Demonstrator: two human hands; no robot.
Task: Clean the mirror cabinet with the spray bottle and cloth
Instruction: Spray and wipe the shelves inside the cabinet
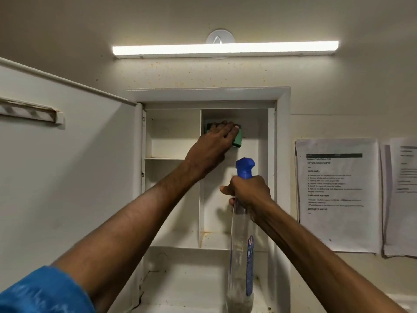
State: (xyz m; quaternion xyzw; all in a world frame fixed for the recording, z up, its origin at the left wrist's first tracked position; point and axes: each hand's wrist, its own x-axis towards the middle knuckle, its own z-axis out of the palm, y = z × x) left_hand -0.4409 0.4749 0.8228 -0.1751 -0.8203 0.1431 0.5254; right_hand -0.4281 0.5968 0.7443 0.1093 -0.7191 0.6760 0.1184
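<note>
Here, bottle: the spray bottle (241, 233) stands upright, long axis vertical, blue nozzle up, before the cabinet (282, 96).
Right hand (248, 193): grips its neck.
Left hand (214, 141): flat, pressing the cloth (237, 137) against the upper right compartment's back wall.

The mirror cabinet (282, 154) is set into the wall, with its door (67, 166) swung open to the left. A light bar (225, 49) runs across the wall above it. An upright divider (200, 177) splits the cabinet's upper part into a left bay, crossed by a shelf (164, 158), and a right bay. The left hand (212, 143) presses the cloth (237, 137) against the back of the right bay, near its top. Below and in front, the right hand (250, 192) grips the neck of the spray bottle (241, 256), nozzle toward the cabinet. Printed sheets (338, 195) hang on the wall to the cabinet's right.
</note>
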